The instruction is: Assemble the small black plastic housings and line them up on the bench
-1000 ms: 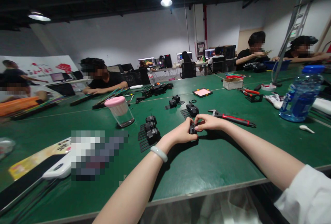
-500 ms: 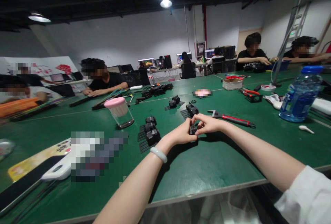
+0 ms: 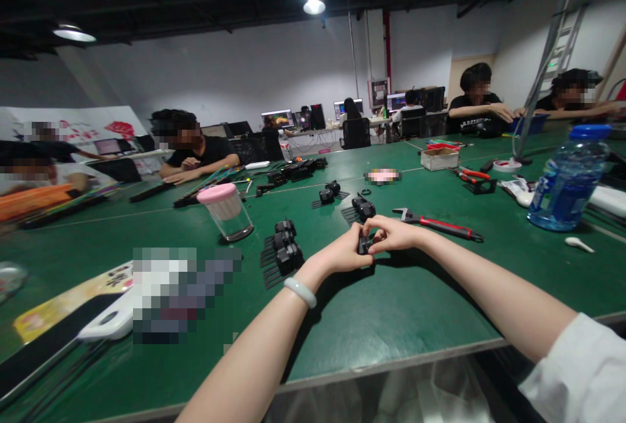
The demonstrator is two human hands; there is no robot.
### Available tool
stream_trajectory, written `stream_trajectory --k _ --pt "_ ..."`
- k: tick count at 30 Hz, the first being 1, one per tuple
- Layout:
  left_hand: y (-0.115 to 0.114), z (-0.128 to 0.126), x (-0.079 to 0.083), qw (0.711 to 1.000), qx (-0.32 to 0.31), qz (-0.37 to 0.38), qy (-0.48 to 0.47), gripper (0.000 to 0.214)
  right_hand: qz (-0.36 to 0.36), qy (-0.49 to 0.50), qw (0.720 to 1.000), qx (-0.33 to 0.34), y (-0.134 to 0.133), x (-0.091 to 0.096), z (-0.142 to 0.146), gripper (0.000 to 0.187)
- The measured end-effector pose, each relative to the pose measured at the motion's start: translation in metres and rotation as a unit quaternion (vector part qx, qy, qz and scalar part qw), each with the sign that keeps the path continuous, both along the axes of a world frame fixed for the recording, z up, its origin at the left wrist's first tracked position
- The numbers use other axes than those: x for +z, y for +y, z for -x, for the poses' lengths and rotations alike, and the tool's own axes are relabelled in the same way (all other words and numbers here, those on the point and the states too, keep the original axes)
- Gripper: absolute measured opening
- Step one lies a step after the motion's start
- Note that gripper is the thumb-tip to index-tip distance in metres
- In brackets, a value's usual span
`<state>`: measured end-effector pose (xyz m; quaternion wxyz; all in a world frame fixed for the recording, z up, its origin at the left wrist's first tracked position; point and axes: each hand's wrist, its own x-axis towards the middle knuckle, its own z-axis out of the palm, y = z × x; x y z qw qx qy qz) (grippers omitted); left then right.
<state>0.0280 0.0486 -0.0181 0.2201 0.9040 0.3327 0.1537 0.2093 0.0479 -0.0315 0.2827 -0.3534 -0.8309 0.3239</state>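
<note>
Both of my hands meet at the middle of the green table [image 3: 391, 306] around a small black plastic part [image 3: 364, 244]. My left hand [image 3: 342, 253], with a pale bangle on the wrist, pinches it from the left. My right hand [image 3: 394, 234] pinches it from the right, fingers curled. Most of the part is hidden between my fingers. Just left of my hands lies a cluster of black comb-like parts [image 3: 282, 251]. Behind my hands sits another black part [image 3: 362, 207].
A red-handled wrench [image 3: 440, 223] lies right of my hands. A pink-lidded clear jar [image 3: 225, 210] stands to the left, a blue water bottle [image 3: 567, 178] at far right. More black parts [image 3: 328, 193] lie farther back. Other people sit around the table's far sides.
My hands have stayed together on the black part, with the fingers shifting slightly. The person at the far left has raised a hand.
</note>
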Motion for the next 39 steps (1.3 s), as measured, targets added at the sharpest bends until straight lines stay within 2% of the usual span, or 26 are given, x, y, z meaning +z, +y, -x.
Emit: stream_trajectory --k 10,27,32,39 --pt "-0.0018 -0.0009 0.0013 1.000 0.012 0.010 0.009 0.041 -0.032 -0.004 0.999 -0.005 -0.0027 0.0040 0.0001 0.029" --pt "-0.0022 -0.0004 0.0021 1.000 0.005 0.003 0.013 0.041 -0.006 -0.013 1.000 -0.016 -0.0001 0.0040 0.0011 0.025" --pt "-0.0031 -0.0014 0.0023 1.000 0.013 0.002 0.016 0.041 0.028 -0.009 0.999 -0.015 0.0003 0.0026 0.0007 0.025" --pt "-0.0023 -0.0015 0.0015 1.000 0.008 0.010 0.013 0.041 0.034 -0.019 0.999 -0.025 0.0026 -0.0010 -0.0002 0.030"
